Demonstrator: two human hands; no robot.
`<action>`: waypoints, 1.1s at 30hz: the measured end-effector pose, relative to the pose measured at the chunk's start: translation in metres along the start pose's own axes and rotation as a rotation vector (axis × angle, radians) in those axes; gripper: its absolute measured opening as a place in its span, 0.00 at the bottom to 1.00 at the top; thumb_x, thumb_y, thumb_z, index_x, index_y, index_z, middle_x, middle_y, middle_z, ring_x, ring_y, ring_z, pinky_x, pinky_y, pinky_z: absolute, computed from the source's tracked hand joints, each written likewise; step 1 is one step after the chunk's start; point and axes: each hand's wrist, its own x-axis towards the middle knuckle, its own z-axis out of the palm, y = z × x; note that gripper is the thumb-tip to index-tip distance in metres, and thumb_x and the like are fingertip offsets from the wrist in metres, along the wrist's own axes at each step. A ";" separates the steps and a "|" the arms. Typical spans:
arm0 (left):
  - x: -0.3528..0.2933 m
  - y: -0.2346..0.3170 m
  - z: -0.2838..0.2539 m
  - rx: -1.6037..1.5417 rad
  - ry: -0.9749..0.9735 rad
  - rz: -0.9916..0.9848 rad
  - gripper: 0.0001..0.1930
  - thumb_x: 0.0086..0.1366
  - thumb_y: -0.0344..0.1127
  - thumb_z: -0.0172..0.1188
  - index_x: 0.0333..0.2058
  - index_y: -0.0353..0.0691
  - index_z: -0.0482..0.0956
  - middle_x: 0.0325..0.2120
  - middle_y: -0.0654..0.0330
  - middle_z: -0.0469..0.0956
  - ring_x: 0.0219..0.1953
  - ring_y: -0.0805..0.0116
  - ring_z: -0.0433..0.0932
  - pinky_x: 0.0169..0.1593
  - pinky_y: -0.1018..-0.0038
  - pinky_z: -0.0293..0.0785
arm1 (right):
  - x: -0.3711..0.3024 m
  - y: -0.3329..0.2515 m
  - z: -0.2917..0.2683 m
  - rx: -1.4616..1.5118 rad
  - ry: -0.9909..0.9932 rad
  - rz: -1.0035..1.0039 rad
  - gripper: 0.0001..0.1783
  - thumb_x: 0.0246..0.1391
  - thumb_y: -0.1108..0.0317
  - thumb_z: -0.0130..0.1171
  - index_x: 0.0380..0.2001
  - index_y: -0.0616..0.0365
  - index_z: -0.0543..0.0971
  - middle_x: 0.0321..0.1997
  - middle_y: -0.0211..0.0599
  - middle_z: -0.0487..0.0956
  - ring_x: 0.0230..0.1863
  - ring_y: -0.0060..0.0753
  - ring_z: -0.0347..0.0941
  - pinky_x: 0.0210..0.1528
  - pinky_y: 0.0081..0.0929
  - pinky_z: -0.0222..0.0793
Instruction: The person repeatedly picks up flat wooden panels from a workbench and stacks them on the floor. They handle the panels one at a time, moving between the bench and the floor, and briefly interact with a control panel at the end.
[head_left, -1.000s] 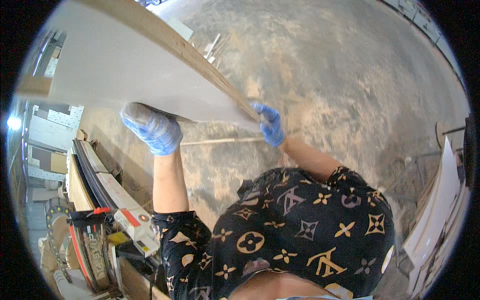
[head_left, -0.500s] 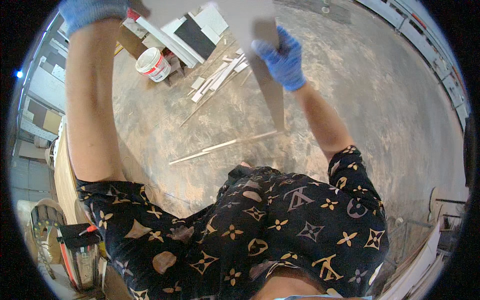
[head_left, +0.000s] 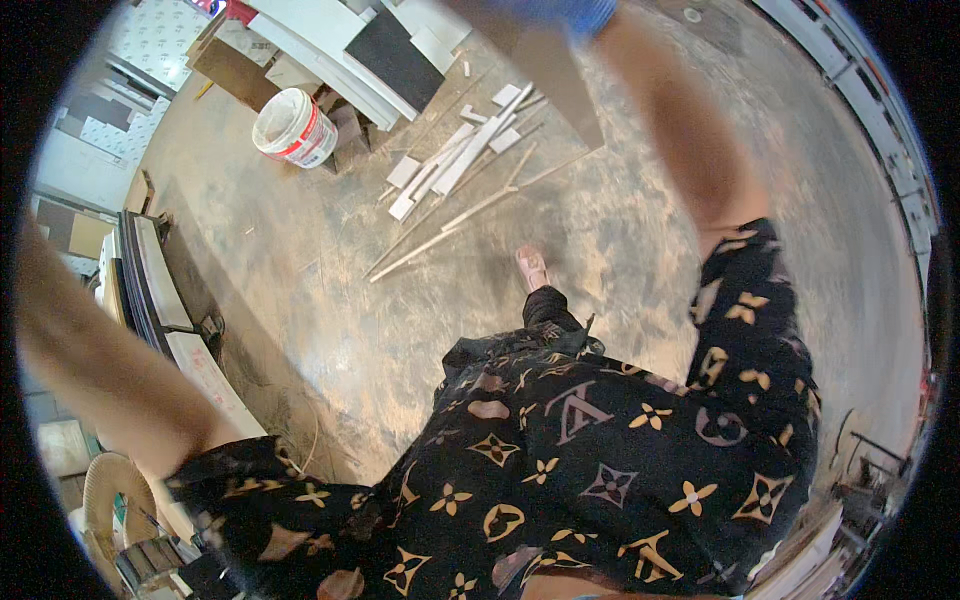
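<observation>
A flat grey-brown board (head_left: 563,90) hangs upright at the top, one corner pointing down toward the floor, its upper part cut off by the picture's edge. At its right edge is my right hand (head_left: 585,14) in a blue knitted glove, closed on the board. Most of that hand's fingers lie beyond the top rim. My left forearm reaches out past the left rim, and the left hand is out of sight.
A white bucket with a red band (head_left: 294,128) stands beside stacked white panels (head_left: 340,60) and a black panel (head_left: 395,65). Loose white strips (head_left: 470,155) and thin wooden sticks (head_left: 430,245) litter the dusty floor. Long panels (head_left: 150,270) lean at left; a metal frame (head_left: 865,450) stands at right.
Both arms have moved: the right hand rose toward the top rim with the board, and the left hand went out of view leftward. One foot now shows on the floor.
</observation>
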 end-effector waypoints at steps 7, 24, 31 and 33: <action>-0.120 0.026 -0.046 0.210 0.087 -0.374 0.17 0.65 0.49 0.45 0.42 0.44 0.72 0.36 0.60 0.74 0.36 0.69 0.72 0.42 0.72 0.69 | -0.090 -0.050 0.079 -0.050 -0.279 0.329 0.30 0.40 0.40 0.61 0.32 0.59 0.78 0.27 0.42 0.79 0.26 0.35 0.76 0.31 0.30 0.73; -0.123 0.301 -0.205 0.790 0.041 0.088 0.26 0.64 0.55 0.40 0.50 0.41 0.66 0.46 0.54 0.70 0.48 0.59 0.68 0.53 0.62 0.62 | -0.192 -0.328 0.079 -0.136 -0.298 0.154 0.39 0.36 0.30 0.57 0.34 0.59 0.77 0.24 0.48 0.78 0.27 0.45 0.77 0.32 0.35 0.73; -0.141 0.300 -0.271 0.565 0.197 -0.050 0.31 0.60 0.62 0.38 0.51 0.42 0.66 0.48 0.54 0.68 0.51 0.60 0.65 0.56 0.62 0.58 | -0.113 -0.350 0.068 0.044 -0.427 0.126 0.32 0.44 0.43 0.60 0.48 0.52 0.70 0.37 0.46 0.76 0.35 0.42 0.76 0.40 0.37 0.73; -0.152 0.290 -0.277 0.540 0.230 -0.081 0.33 0.59 0.64 0.37 0.51 0.43 0.66 0.48 0.54 0.68 0.52 0.60 0.64 0.57 0.61 0.57 | -0.158 -0.336 0.113 -0.081 -0.394 0.098 0.31 0.44 0.43 0.60 0.47 0.51 0.72 0.31 0.44 0.77 0.31 0.39 0.76 0.36 0.34 0.74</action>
